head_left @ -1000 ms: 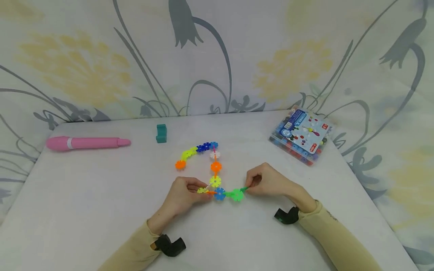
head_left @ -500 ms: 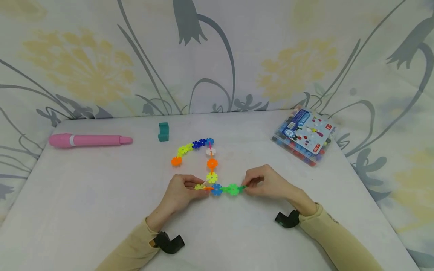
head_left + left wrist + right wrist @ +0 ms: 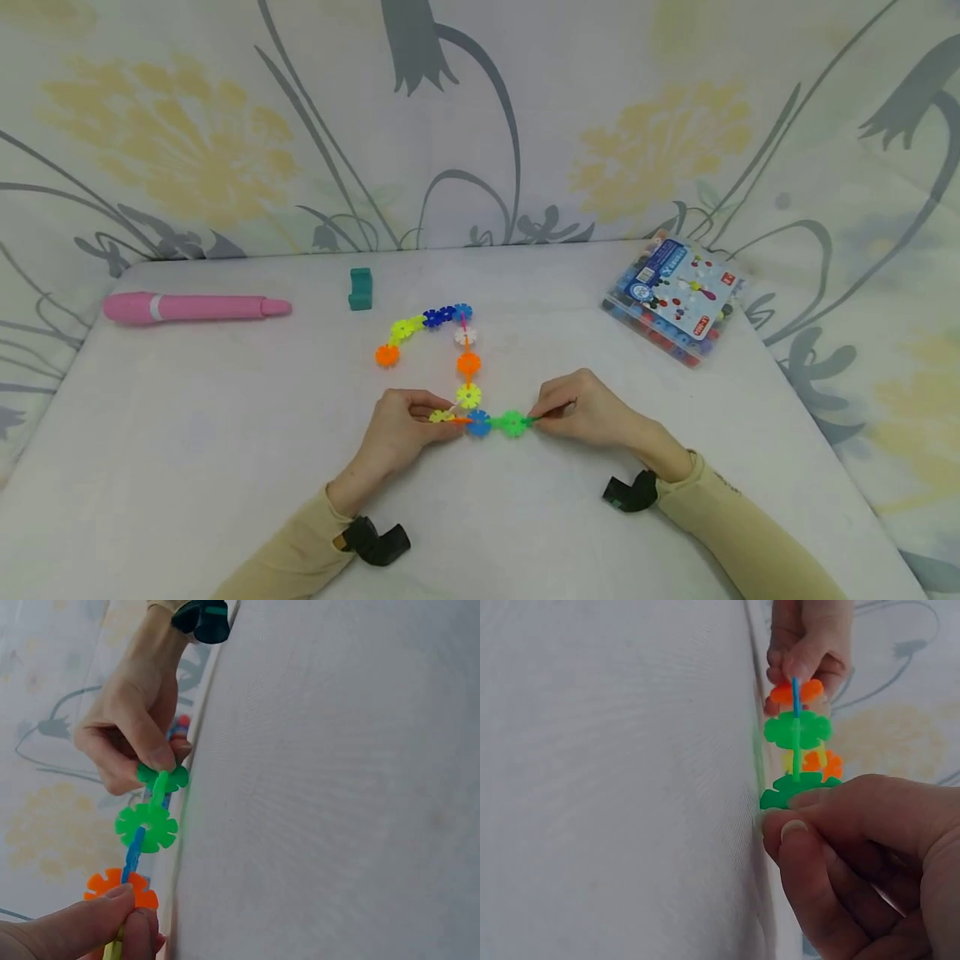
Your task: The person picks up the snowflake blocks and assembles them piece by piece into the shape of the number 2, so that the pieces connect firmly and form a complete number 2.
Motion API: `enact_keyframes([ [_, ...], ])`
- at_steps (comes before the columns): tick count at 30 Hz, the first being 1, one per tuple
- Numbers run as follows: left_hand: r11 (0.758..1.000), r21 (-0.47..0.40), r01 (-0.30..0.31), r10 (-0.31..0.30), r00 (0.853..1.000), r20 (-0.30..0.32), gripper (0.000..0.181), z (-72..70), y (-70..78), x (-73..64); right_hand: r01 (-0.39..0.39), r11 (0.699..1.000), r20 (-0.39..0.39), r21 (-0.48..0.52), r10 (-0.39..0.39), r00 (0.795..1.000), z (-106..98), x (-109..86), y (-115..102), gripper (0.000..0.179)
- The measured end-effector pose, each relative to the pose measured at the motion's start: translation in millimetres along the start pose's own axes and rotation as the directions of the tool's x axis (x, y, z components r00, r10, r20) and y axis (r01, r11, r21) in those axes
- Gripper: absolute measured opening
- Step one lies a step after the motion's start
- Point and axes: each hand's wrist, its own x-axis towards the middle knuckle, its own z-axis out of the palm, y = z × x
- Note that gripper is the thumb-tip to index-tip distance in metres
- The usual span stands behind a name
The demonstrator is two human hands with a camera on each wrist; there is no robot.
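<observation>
A chain of colourful notched plastic snowflake discs (image 3: 468,364) curves over the white table, slotted edge to edge. At its lower left, my left hand (image 3: 399,427) pinches an orange disc (image 3: 144,894) between thumb and finger. A blue disc (image 3: 478,423) and a light green disc (image 3: 146,827) follow to the right. On the light green one's far side, my right hand (image 3: 588,408) pinches a dark green disc (image 3: 791,789) by its edge. The two green discs are joined at their slots. Fingers partly cover both gripped discs.
A clear box (image 3: 670,296) of small coloured pieces with a printed label lies at the back right. To the left are a pink wand-shaped object (image 3: 198,307) and a small teal block (image 3: 361,289). A flowered cloth (image 3: 525,125) rises behind the table (image 3: 187,467).
My right hand has come slightly left toward the light green disc, still gripping the dark green one. My left hand keeps its pinch. The head view has shifted a little.
</observation>
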Motion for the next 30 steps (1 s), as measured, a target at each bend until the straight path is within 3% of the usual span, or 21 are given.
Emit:
enact_keyframes([
  [4, 0.998, 0.054, -0.025, 0.025, 1.0, -0.006, 0.021, 1.2, 1.9, -1.7, -0.044, 0.999, -0.012, -0.001, 0.044, 0.999, -0.4, 0.5, -3.8, 0.016],
  [7, 0.988, 0.148, -0.046, 0.047, 0.999, -0.005, 0.021, 1.1, 3.3, -2.9, -0.096, 0.995, -0.002, -0.006, 0.096, 0.995, -1.3, 5.6, -17.3, 0.016],
  [9, 0.96, 0.258, -0.104, 0.105, 0.994, 0.011, 0.023, 0.6, 5.4, -5.5, -0.132, 0.991, 0.004, -0.023, 0.132, 0.991, -1.5, 9.0, -26.7, 0.015],
  [13, 0.872, 0.443, -0.21, 0.224, 0.974, 0.023, 0.042, 1.2, 10.9, -12.1, -0.175, 0.984, 0.016, -0.046, 0.176, 0.984, 0.0, 6.6, -22.1, 0.012],
  [16, 0.841, 0.444, -0.31, 0.351, 0.936, -0.011, 0.045, 6.1, 15.9, -16.2, -0.166, 0.984, 0.025, -0.06, 0.167, 0.986, 0.6, 0.8, -10.6, 0.01],
  [18, 0.811, 0.422, -0.405, 0.448, 0.894, -0.004, 0.038, 11.4, 20.3, -16.7, -0.157, 0.985, 0.026, -0.078, 0.159, 0.987, -0.1, -0.5, -8.9, 0.009],
  [20, 0.766, 0.413, -0.493, 0.521, 0.852, 0.05, 0.033, 18.6, 24.6, -15.2, -0.135, 0.987, 0.027, -0.09, 0.138, 0.99, -1.0, -1.3, -8.4, 0.008],
  [23, 0.713, 0.423, -0.558, 0.542, 0.823, 0.172, 0.034, 28.3, 27.7, -8.7, -0.115, 0.988, 0.02, -0.105, 0.118, 0.993, -1.0, -1.2, -8.8, 0.009],
  [24, 0.707, 0.425, -0.566, 0.536, 0.82, 0.201, 0.036, 30.9, 27.5, -6.2, -0.113, 0.988, 0.017, -0.105, 0.115, 0.993, -0.6, -1.3, -8.6, 0.009],
  [26, 0.718, 0.414, -0.56, 0.509, 0.828, 0.236, 0.038, 34.7, 25.8, -1.5, -0.101, 0.989, 0.007, -0.108, 0.102, 0.995, 0.9, -1.8, -7.8, 0.009],
  [30, 0.75, 0.377, -0.544, 0.483, 0.839, 0.25, 0.035, 38.4, 21.0, 6.2, -0.089, 0.991, -0.026, -0.1, 0.087, 0.996, 5.0, -3.1, -4.6, 0.012],
])
